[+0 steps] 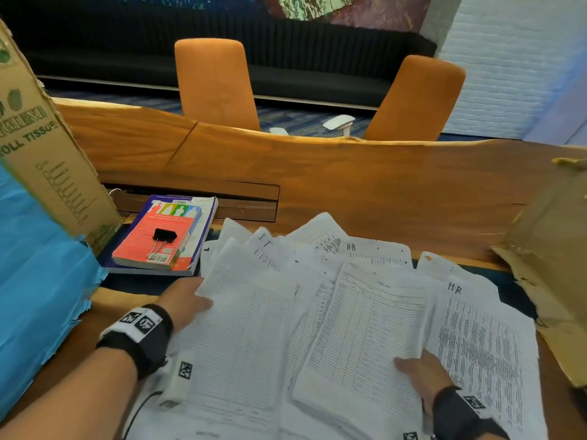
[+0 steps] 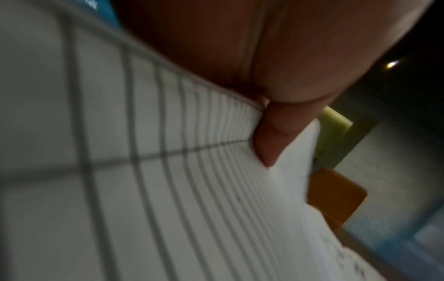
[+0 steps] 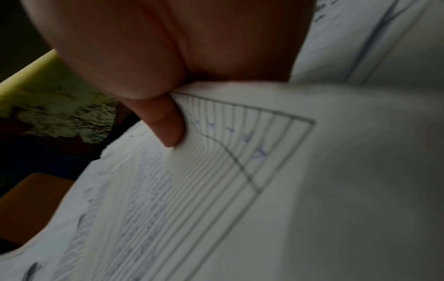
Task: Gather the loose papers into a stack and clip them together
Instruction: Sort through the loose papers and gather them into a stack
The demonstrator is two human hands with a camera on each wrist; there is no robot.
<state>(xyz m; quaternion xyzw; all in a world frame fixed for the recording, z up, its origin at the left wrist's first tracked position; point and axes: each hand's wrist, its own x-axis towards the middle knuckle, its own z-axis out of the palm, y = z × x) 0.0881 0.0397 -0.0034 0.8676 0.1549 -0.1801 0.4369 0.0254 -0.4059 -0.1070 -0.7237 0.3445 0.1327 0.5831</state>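
Note:
Several printed and ruled loose papers (image 1: pixel 476 338) lie fanned out over the near part of the wooden table (image 1: pixel 349 179). My left hand (image 1: pixel 185 301) pinches the left edge of a ruled sheet (image 1: pixel 247 328); in the left wrist view its thumb (image 2: pixel 271 136) lies on top of that sheet (image 2: pixel 144 190). My right hand (image 1: pixel 422 371) grips the right edge of a thicker bundle (image 1: pixel 365 328) in the middle, thumb (image 3: pixel 165 123) on top of its sheet (image 3: pixel 240 171), fingers hidden underneath. A black binder clip (image 1: pixel 164 235) rests on a red book (image 1: pixel 143 246) at the left.
A tall cardboard box (image 1: pixel 47 154) and blue wrapping (image 1: pixel 41 281) stand close on the left. Torn cardboard (image 1: pixel 546 265) lies at the right edge. Two books are stacked under the clip. Orange chairs (image 1: pixel 216 84) stand beyond the table.

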